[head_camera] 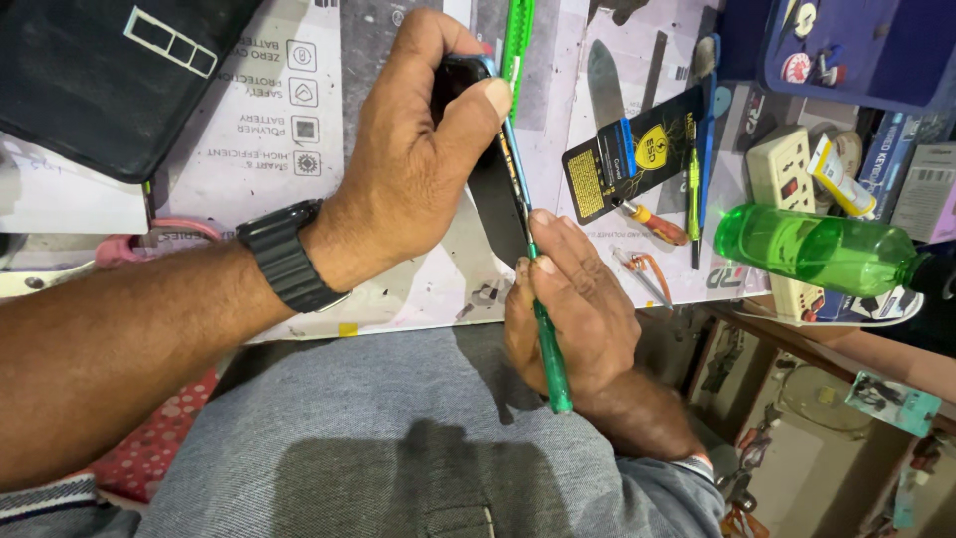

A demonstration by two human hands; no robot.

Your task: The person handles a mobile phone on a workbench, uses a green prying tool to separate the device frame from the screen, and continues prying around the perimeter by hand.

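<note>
Bare forearms, black link-band watch (287,255) on the left wrist, grey trousers (398,448).

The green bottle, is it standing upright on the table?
No, the green bottle lies on its side at the table's right edge, beside a white power strip.

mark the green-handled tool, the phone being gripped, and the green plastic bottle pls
Green translucent-handled screwdriver (550,359), head view: on the handle below the right hand.
Dark slim phone with blue edge (498,189), head view: on its dark face under the left thumb.
Green clear plastic bottle (812,247), head view: mid-body, lying on its side.
</note>
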